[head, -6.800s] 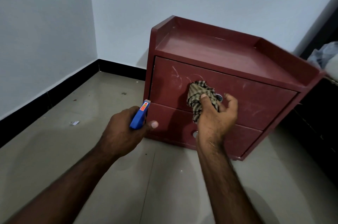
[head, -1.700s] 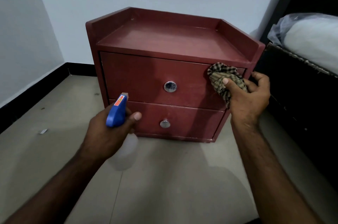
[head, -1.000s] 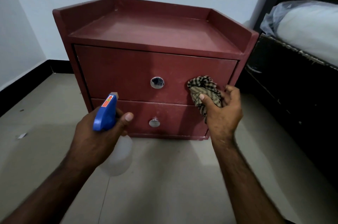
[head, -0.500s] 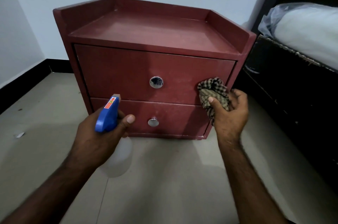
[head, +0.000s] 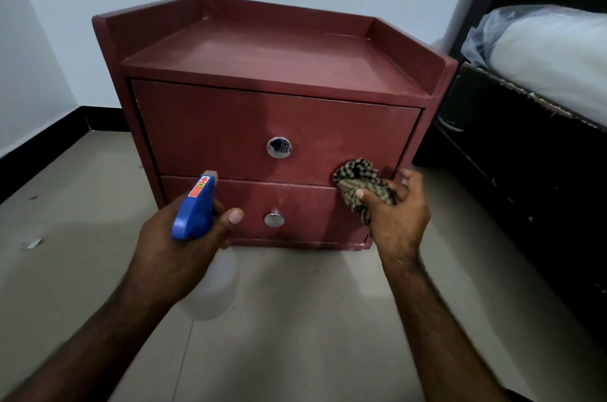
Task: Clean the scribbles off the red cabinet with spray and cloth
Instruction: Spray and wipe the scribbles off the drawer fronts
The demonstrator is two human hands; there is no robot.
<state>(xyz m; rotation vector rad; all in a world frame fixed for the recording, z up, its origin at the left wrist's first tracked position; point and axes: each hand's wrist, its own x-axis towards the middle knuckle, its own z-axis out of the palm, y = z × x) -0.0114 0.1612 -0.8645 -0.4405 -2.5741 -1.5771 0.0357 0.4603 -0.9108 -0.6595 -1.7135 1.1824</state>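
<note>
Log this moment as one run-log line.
left hand: holds spray bottle | right hand: cloth on upper drawer lower right | scribbles: none visible

Two bare forearms, no sleeves.
Left hand [head: 184,237] & right hand [head: 399,221]: no rings, watch or gloves; short nails, fine hair on forearms.

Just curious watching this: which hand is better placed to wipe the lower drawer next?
The right hand, probably. It already holds the checkered cloth against the cabinet front, right at the seam above the lower drawer. The left hand is occupied with the spray bottle.
</note>
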